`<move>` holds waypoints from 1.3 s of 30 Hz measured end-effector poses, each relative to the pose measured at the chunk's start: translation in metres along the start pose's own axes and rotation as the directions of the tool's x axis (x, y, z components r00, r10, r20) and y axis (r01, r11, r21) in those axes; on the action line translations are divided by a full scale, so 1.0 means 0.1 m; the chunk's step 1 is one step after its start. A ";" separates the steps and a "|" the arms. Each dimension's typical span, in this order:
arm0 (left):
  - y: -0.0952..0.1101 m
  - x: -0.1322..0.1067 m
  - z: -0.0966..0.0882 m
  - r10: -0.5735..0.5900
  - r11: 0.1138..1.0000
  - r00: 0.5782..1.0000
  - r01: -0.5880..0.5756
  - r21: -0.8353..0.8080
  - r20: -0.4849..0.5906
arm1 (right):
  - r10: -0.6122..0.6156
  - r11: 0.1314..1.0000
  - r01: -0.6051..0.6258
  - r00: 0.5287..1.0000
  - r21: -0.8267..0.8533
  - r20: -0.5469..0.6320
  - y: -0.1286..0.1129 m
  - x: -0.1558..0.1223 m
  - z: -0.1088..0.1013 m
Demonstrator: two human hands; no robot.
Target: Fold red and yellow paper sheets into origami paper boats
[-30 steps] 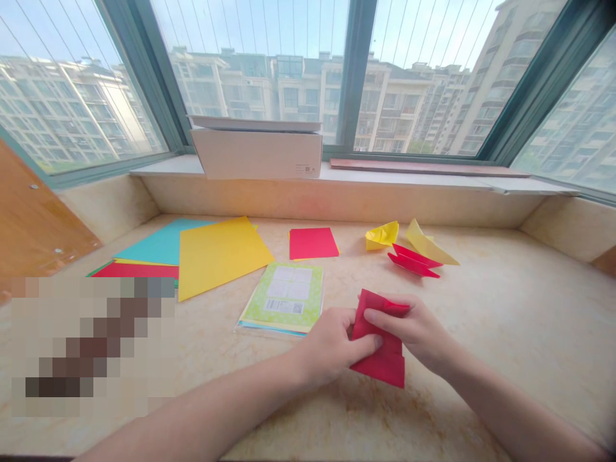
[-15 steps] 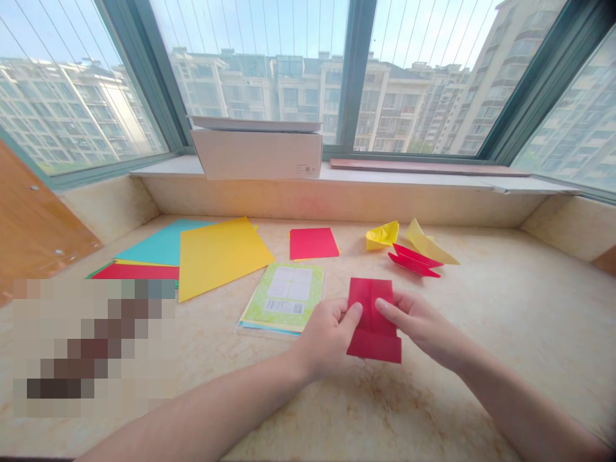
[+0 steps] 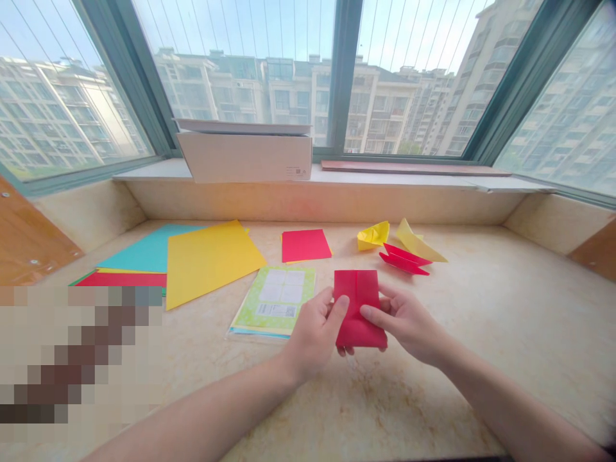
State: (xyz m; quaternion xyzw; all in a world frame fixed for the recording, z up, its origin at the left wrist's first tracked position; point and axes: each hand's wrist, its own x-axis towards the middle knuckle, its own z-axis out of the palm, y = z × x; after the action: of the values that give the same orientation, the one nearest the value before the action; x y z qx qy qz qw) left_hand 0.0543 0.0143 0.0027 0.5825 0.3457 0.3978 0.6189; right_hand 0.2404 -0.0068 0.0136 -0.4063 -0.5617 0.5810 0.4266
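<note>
A folded sheet of red paper (image 3: pixel 357 289) is held up between both hands above the stone-patterned surface. My left hand (image 3: pixel 317 327) grips its left edge, thumb on the front and some fingertips showing below the bottom edge. On the right edge, my right hand (image 3: pixel 409 321) is closed with its thumb pressed on the front and its fingers behind. A vertical crease line runs down the paper's upper part. Beyond the hands sit a red folded paper boat (image 3: pixel 405 260), a yellow folded paper boat (image 3: pixel 373 237) and a pale yellow folded paper piece (image 3: pixel 418 241).
A packet of patterned paper (image 3: pixel 274 301) lies left of my hands. Behind it are red square sheets (image 3: pixel 306 246), a large yellow sheet (image 3: pixel 212 263) and a blue sheet (image 3: pixel 144 249). A white box (image 3: pixel 248 157) stands on the window ledge. The lower left is pixelated.
The paper's wider lower flap no longer hangs down; the bottom now looks folded and shorter. My fingertips have come out beneath it. The whole view has shifted slightly.
</note>
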 end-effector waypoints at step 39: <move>-0.05 -0.04 -0.07 0.158 0.909 0.953 -0.038 -0.416 0.258 | -0.181 0.962 0.162 0.981 0.222 0.068 0.07 -0.09 -0.06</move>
State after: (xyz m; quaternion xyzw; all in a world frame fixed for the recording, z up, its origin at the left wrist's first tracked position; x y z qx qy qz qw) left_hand 0.0470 0.0139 -0.0030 0.5091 0.1326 0.4033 0.7487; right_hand 0.2488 -0.0131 0.0062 -0.2817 -0.5468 0.6165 0.4915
